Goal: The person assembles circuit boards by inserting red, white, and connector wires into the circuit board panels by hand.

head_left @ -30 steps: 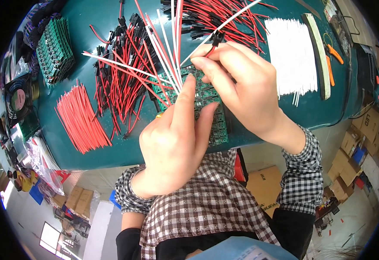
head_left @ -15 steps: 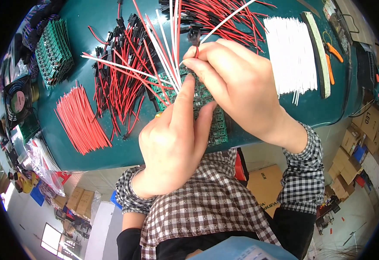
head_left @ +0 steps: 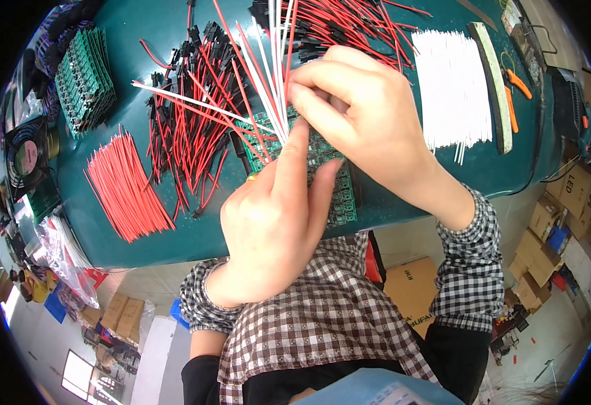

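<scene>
A green circuit board panel [head_left: 341, 206] lies on the table under both my hands. Red and white wires [head_left: 275, 88] stand up and fan out from its far left part. My left hand [head_left: 265, 209] rests over the panel with its index finger stretched against the wire bases and its thumb apart; it grips nothing. My right hand [head_left: 370, 108] is closed in a pinch at the right side of the upright wires, with a red wire at its fingertips. The exact point of contact with the panel is hidden behind my fingers.
Red wires [head_left: 128, 189] lie in a bunch at left, white wires [head_left: 452, 88] at right. Red leads with black connectors [head_left: 197, 115] are heaped beyond the panel. Stacked green boards [head_left: 85, 81] stand far left. A foam strip [head_left: 491, 88] and orange-handled cutters [head_left: 517, 84] lie at right.
The black connector above my right fingertips and the slanting white wire beside it no longer show there. My right hand has shifted slightly left and up. My left hand has barely moved.
</scene>
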`<state>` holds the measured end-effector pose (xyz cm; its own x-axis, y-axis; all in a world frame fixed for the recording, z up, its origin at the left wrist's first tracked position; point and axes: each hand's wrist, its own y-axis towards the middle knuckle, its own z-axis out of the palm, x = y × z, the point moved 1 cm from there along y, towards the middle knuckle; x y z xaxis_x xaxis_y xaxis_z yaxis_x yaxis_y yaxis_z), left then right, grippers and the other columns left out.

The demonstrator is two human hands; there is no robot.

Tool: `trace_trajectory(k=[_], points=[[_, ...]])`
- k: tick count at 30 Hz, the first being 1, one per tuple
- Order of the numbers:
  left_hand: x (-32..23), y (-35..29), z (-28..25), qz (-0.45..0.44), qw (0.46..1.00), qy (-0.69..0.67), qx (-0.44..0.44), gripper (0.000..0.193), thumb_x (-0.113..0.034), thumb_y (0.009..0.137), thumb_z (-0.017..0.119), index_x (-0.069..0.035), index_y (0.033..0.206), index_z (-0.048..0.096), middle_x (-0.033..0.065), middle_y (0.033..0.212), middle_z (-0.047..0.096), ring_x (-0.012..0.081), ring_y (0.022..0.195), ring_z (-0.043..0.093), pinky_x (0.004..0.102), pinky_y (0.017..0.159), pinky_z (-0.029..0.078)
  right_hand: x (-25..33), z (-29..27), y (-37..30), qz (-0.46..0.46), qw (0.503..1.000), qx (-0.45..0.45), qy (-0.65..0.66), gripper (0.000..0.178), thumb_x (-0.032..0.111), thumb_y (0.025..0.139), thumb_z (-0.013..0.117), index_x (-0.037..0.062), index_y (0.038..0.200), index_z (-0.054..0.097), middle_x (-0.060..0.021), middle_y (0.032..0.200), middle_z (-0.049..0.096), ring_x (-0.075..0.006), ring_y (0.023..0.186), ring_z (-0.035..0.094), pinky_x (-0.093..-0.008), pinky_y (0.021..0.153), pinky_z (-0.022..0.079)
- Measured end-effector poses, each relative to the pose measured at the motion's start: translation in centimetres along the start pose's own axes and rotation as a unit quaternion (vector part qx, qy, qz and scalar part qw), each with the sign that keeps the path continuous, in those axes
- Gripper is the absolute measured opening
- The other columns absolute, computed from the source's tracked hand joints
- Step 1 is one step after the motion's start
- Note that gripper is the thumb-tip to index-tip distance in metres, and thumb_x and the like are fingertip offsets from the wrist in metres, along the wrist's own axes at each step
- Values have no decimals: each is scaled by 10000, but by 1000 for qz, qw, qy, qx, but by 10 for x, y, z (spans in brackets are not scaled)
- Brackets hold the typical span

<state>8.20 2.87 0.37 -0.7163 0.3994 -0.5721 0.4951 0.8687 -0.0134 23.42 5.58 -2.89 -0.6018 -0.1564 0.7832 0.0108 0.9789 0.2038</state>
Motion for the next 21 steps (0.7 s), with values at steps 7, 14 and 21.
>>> trace_trajectory(k=[7,14,21], points=[[-1,0,0,4,1000,5,-6,474,-193,834,748,33,1216,584,82,647,605,220,498,605,327,459,479,-7,-3,6,43,997,49,31,167,242,837,676,85,843,732,-86,763,625,-267,702,638,-369,626,500],[0,-11,1,19,1000,-7,-17,535,-195,804,762,2,1267,579,53,628,558,214,487,569,338,453,465,-21,-51,24,101,994,31,-7,199,232,835,674,45,886,719,-112,822,687,-264,728,668,-367,686,517],[-3,-16,-3,70,993,-74,-61,482,-122,783,789,-52,1231,627,76,677,613,219,526,577,319,500,459,-53,-58,108,-6,958,79,-275,267,295,837,678,51,934,720,-131,811,698,-284,760,681,-379,696,519]])
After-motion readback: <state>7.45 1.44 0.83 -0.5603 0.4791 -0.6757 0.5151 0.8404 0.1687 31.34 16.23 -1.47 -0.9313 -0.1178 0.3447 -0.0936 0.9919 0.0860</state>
